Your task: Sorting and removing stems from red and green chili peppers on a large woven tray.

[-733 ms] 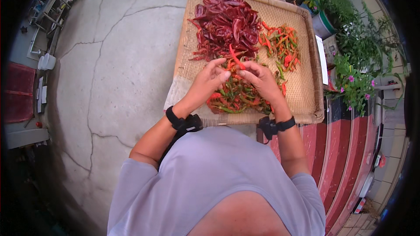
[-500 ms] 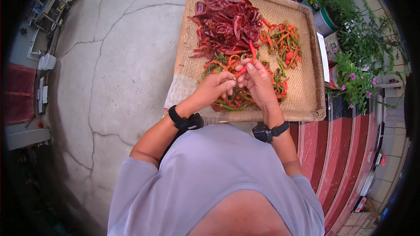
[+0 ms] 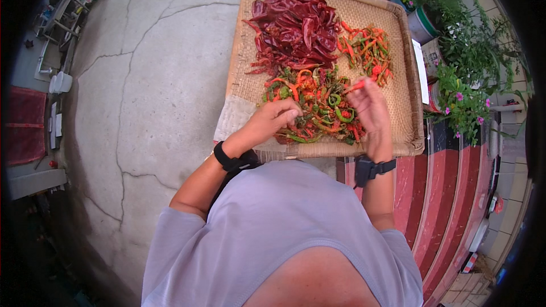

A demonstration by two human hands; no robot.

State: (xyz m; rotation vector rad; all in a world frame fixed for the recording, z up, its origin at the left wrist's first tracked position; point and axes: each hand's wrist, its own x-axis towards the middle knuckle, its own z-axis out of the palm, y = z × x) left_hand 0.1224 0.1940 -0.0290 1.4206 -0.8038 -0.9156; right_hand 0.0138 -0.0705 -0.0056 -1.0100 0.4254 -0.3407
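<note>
A shallow woven tray [image 3: 406, 128] carries sorted heaps of chili peppers. Between the fingertips of my right hand [image 3: 371, 108] is a red chili pepper [image 3: 356, 86], raised over the right side of the near heap. My left hand [image 3: 272, 120] is closed in a pinch at that heap's left edge; whatever its fingertips hold is too small to make out. The near heap of mixed red and green chili peppers [image 3: 318, 99] lies between both hands. Beyond it rests a large pile of dark red dried chilies [image 3: 296, 25]. Slender orange-red and green peppers [image 3: 367, 51] form a smaller heap at the right.
Cracked concrete floor [image 3: 165, 79] extends to the left of the tray. Potted plants with pink flowers [image 3: 460, 99] line the right side, beside a white bucket [image 3: 422, 25]. Red and dark striped steps [image 3: 432, 193] lie below them at the right.
My hands have moved apart. The right one has swung right with the red chili pepper, while the left one stays near the heap's left edge, slightly lower.
</note>
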